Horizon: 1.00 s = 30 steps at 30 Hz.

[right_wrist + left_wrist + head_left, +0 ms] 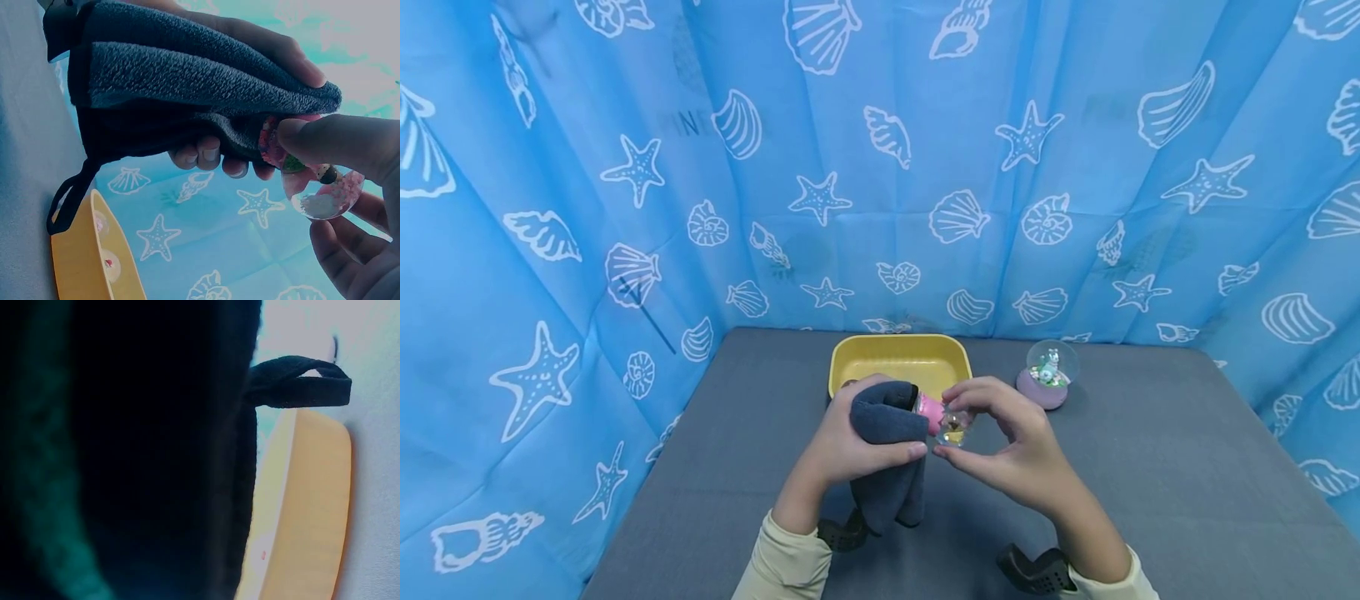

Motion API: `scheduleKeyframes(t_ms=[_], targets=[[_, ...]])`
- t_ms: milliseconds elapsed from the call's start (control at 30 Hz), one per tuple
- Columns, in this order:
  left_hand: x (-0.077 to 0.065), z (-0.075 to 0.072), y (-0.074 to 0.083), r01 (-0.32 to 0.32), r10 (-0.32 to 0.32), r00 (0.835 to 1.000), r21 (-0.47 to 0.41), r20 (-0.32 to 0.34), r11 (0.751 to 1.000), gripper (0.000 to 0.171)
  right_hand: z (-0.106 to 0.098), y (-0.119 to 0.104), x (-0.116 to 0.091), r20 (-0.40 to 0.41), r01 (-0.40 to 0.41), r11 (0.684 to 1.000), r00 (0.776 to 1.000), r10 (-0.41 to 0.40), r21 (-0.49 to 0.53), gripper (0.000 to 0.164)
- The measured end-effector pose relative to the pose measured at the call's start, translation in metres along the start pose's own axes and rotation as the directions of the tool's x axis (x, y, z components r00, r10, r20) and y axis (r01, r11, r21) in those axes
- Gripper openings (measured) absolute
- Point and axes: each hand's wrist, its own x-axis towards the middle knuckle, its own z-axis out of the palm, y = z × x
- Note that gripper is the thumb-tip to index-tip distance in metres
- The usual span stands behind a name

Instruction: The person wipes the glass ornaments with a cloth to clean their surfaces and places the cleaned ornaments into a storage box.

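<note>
A small snow globe (955, 427) with a pink base (931, 411) is held sideways between both hands. My left hand (833, 446) grips a dark blue-grey towel (887, 412) folded around the base. The thumb lies along the towel's near side, and other fingers (209, 153) curl beneath it in the right wrist view. With thumb and fingers, my right hand (1030, 450) pinches the globe around its clear dome (319, 206), where pink and white bits show. The towel's hanging loop (300, 390) appears in the left wrist view, where dark cloth hides the left hand.
Just beyond the hands stands a yellow bin (902, 367); pale round shapes (111, 264) show inside it in the right wrist view. Another snow globe (1051, 375), with a purple base, stands right of it. A blue shell-print curtain (895, 208) hangs behind the grey tabletop (1187, 467).
</note>
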Motion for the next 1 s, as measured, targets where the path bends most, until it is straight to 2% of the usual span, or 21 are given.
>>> scheduleKeyframes(t_ms=[167,367,600,800,1000], targets=[[0.000,0.000,0.002,0.011,-0.011,1.000,-0.003,0.003,1.000,0.054,0.000,-0.005,0.001,0.002,0.020,0.999,1.000,-0.020,-0.037,0.053],[0.000,-0.001,0.001,0.012,-0.012,1.000,0.008,-0.006,1.000,0.057,0.000,-0.012,0.003,0.013,0.007,0.996,1.000,-0.006,-0.084,0.053],[0.001,-0.002,-0.001,-0.025,0.025,1.000,-0.012,0.007,1.000,0.058,0.000,-0.012,0.003,0.048,-0.022,0.999,0.999,0.023,-0.032,0.049],[0.001,-0.001,0.000,-0.038,0.038,0.999,-0.013,0.020,0.999,0.056,0.001,0.005,-0.005,0.082,-0.018,1.000,0.996,0.019,-0.010,0.049],[0.000,0.000,0.000,-0.017,0.017,1.000,-0.023,0.022,1.000,0.050,0.002,0.023,-0.015,0.135,-0.078,0.997,0.988,0.080,-0.020,0.047]])
